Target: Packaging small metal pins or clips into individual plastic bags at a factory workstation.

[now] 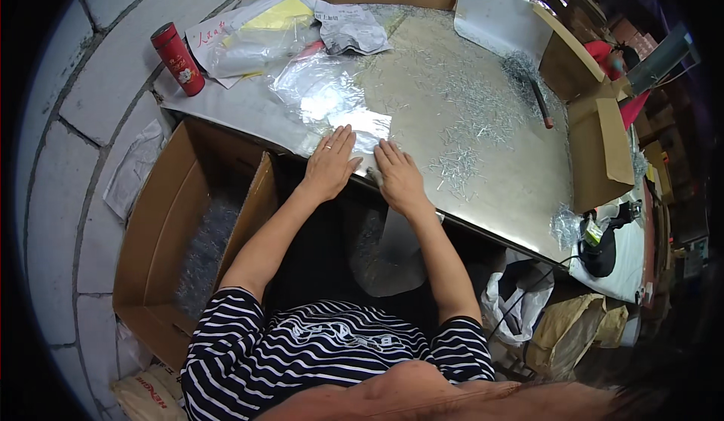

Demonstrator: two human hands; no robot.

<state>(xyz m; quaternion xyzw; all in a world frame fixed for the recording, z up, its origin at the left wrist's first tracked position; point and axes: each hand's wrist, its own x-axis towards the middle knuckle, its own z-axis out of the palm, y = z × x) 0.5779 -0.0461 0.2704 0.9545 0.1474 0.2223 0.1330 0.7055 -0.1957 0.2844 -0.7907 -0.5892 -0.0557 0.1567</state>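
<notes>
At the near edge of the metal-topped table, both hands rest at a small clear plastic bag. My left hand lies with its fingers stretched out, the fingertips at the bag's left side. The fingers of my right hand are extended too and touch its lower right corner. Glare hides what the bag contains. Just beyond my left hand lie more clear plastic bags. To the right, many small silvery metal pieces, like pins or nails, are scattered over the tabletop.
A red flask stands at the table's left end, near papers. A dark-handled tool lies by a heap of metal pieces. Cardboard flaps border the right side. Below left, an open carton holds clear packets.
</notes>
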